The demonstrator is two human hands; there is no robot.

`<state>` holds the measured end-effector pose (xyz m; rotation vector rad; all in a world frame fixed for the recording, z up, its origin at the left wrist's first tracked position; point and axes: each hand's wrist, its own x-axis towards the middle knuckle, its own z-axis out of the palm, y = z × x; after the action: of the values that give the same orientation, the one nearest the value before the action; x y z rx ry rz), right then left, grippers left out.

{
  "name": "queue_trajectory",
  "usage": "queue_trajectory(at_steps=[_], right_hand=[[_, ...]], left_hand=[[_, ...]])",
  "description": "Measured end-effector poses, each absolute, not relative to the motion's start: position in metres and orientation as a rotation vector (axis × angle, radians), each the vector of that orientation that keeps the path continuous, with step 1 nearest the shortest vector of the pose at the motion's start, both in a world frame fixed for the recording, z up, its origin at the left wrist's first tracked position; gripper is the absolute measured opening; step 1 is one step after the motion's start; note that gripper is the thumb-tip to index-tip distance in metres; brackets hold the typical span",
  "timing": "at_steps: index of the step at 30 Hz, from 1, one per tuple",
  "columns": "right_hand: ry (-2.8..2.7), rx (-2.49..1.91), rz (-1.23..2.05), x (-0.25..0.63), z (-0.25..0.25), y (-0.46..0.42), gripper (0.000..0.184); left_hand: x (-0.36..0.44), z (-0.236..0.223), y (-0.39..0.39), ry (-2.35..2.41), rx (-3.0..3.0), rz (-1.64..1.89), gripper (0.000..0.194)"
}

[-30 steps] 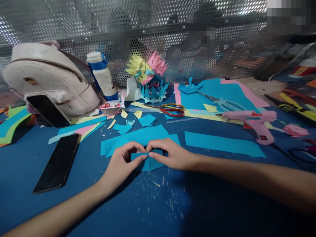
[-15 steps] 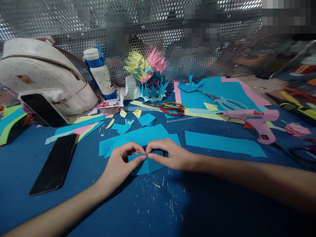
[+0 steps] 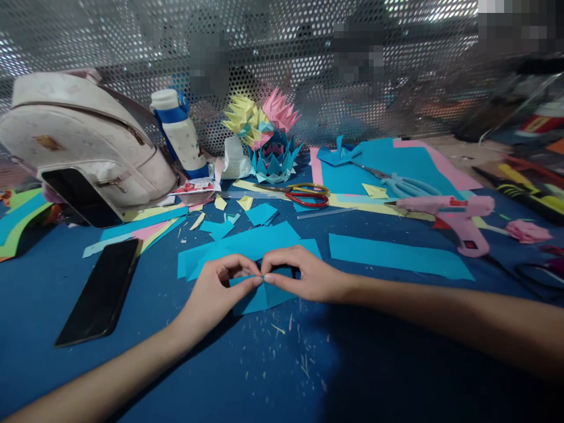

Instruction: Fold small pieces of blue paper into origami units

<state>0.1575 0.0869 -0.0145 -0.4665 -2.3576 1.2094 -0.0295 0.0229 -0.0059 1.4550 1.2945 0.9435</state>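
Between both hands is a small piece of blue paper (image 3: 253, 299) with a crease near its middle. My left hand (image 3: 224, 285) pinches its top edge between thumb and fingers. My right hand (image 3: 302, 273) pinches the same edge just beside it, so the thumb tips almost meet. Behind the hands lie larger blue paper pieces (image 3: 259, 241), partly hidden by the fingers. A long blue paper strip (image 3: 392, 255) rests to the right of them. Farther back are small blue offcuts (image 3: 262, 214).
A black phone (image 3: 99, 294) lies at left, near a white backpack (image 3: 83, 129) and a bottle (image 3: 180, 135). Folded paper flowers (image 3: 262, 117) stand behind scissors (image 3: 308, 194). At right are a pink glue gun (image 3: 458, 217) and blue-handled pliers (image 3: 409, 183).
Both hands keep their pinch on the blue paper at almost the same spot. The whole view has shifted very slightly; nothing else visibly differs.
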Motion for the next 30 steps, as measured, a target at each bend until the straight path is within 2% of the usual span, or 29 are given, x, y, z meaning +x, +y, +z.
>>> queue_trajectory(at_steps=[30], right_hand=[[-2.333,-0.491,1.248,0.1583,-0.0116,0.086,0.012]], left_hand=[[-0.0302,-0.0075,0.0215,1.274,1.423,0.978,0.005]])
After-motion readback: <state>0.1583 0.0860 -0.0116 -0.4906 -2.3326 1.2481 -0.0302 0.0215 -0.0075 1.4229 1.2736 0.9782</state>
